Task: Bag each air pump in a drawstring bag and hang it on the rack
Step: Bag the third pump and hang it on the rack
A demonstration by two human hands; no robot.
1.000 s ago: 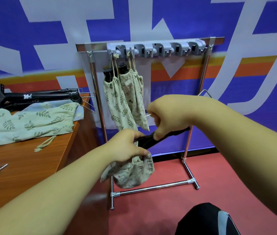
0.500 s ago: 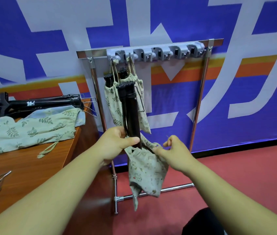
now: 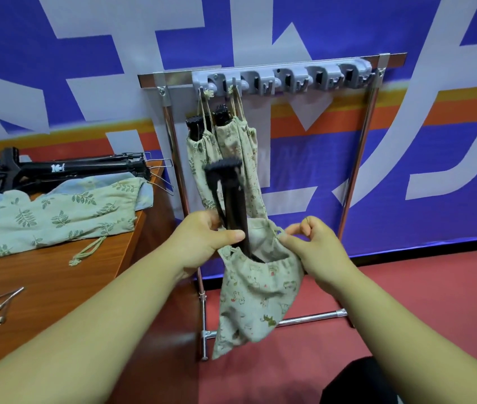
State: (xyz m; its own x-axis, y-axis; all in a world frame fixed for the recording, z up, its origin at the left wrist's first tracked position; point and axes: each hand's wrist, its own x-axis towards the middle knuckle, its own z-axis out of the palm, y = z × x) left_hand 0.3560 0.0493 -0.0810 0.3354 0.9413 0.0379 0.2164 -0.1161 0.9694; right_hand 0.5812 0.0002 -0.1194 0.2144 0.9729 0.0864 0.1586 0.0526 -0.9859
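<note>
Black air pump half in printed bag.
Your left hand grips it; your right hand pinches the rim.

I'm holding both bare forearms out toward 12 o'clock, converging mid-frame. My left hand is curling round the pump, thumb pointing to 3 o'clock. My right hand, at its 3 o'clock, is pinching the bag rim, fingers curled.
</note>
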